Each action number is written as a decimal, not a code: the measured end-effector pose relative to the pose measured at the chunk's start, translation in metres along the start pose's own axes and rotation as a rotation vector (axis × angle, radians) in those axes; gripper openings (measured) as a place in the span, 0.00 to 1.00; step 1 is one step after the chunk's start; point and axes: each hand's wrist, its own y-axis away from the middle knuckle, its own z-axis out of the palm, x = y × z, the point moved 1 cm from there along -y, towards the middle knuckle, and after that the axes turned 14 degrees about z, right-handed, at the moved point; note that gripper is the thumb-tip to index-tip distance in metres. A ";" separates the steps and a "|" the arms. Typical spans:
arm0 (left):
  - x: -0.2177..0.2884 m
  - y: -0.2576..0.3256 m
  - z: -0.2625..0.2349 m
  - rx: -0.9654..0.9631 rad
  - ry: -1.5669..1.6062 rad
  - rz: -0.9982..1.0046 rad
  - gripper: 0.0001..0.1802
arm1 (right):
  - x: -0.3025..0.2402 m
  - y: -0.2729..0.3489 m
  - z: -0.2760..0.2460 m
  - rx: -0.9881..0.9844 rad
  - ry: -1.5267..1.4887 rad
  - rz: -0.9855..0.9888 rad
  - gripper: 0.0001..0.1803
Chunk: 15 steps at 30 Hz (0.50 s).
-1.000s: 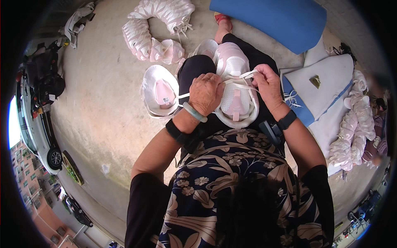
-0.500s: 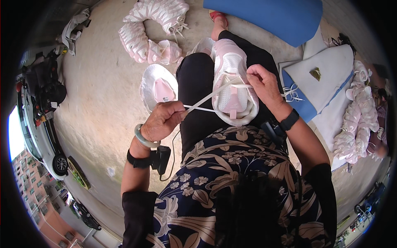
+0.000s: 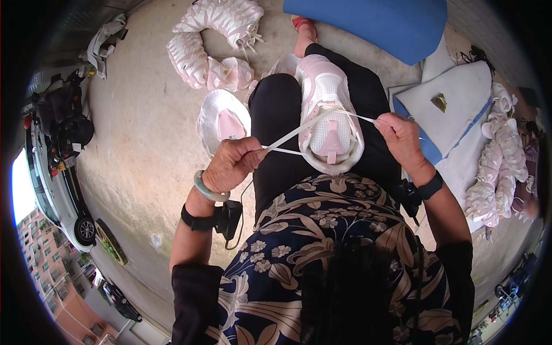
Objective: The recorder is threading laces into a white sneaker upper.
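White flat lace point(image 3: 300, 131) pinched finger-to-thumb in left hand point(image 3: 233, 164) and right hand point(image 3: 399, 138), over one pink-and-white mesh shoe point(image 3: 332, 137); one small label point(image 3: 233, 137) leftward, unreadable.

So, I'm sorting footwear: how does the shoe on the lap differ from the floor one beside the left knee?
The lap shoe has its lace in left hand and right hand; the floor shoe is unheld. The lap shoe shows white mesh; the floor shoe, a broad white rim. Both include pink.

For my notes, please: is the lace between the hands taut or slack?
Taut: straight stretches of lace run from the shoe to the left hand and right hand.
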 end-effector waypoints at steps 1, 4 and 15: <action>0.000 0.000 0.000 0.000 0.000 0.000 0.07 | -0.001 0.002 0.002 0.003 -0.031 -0.005 0.07; -0.001 -0.002 -0.004 0.077 0.055 -0.086 0.07 | -0.007 0.002 -0.001 -0.039 -0.075 -0.020 0.06; -0.018 0.030 -0.041 0.172 -0.228 -0.003 0.07 | 0.079 0.048 -0.063 -0.061 0.265 -0.053 0.06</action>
